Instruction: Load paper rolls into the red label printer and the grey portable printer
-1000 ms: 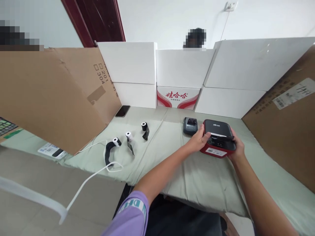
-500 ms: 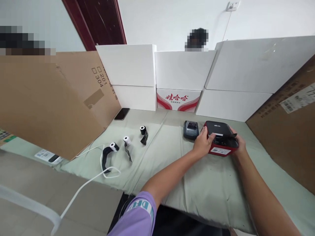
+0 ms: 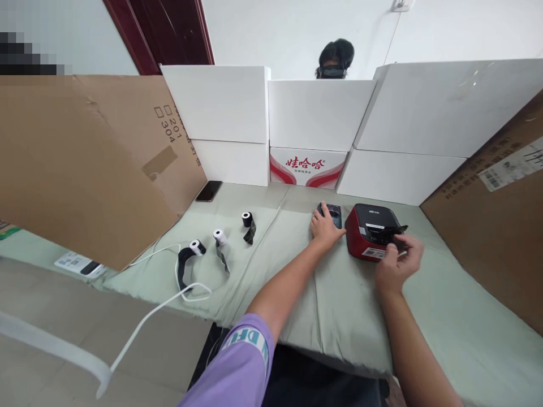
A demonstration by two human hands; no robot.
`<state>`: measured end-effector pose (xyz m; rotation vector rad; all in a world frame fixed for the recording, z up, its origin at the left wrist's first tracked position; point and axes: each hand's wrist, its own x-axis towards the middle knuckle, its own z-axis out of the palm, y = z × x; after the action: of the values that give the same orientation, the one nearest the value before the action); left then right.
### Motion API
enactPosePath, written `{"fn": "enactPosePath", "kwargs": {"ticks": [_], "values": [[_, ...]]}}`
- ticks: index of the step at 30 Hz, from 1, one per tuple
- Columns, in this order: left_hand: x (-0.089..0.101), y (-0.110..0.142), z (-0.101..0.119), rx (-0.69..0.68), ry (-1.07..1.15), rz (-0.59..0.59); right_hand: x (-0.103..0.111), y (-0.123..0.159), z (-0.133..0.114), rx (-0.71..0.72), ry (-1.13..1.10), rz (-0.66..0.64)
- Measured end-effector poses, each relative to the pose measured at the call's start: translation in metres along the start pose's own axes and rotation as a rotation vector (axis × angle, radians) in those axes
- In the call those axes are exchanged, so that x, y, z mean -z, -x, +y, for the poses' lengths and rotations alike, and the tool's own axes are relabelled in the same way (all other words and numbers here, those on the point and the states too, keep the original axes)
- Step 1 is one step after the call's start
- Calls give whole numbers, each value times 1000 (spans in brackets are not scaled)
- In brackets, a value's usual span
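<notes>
Clearly, bare cloth (image 3: 354,311) reaches its lower-centre edge; right of centre, the right hand (image 3: 397,265) pinches a black strip (image 3: 396,230) on a red, black-topped machine (image 3: 367,230), left hand (image 3: 326,229) spread over a grey gadget (image 3: 335,212).

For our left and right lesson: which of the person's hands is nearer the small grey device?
Left. The left hand is on the small grey device; the right hand is farther off, at the front of the red and black machine.

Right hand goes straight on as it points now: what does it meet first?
Probably the red-and-black printer, just ahead of the right hand; they overlap in view, so any gap is unclear.
</notes>
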<state>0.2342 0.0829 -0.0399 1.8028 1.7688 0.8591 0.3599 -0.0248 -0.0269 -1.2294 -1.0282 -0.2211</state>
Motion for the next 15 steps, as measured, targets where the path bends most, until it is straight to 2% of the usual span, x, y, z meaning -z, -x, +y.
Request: {"fn": "enactPosePath", "kwargs": {"ticks": [2,5,9,11,15], "values": [[14,11,-9,-34,0,2,3,2,7,44,36,-26],[46,40,-35,-77,-3,24,10,-1,13,53,83,4],[84,85,-70,-36,7,22,9,9,5,101,73,-8],[93,100,-80,-2,21,26,3,22,-6,147,54,-110],[100,113,-89,17,57,62,-14,49,-41,209,-1,-465]]}}
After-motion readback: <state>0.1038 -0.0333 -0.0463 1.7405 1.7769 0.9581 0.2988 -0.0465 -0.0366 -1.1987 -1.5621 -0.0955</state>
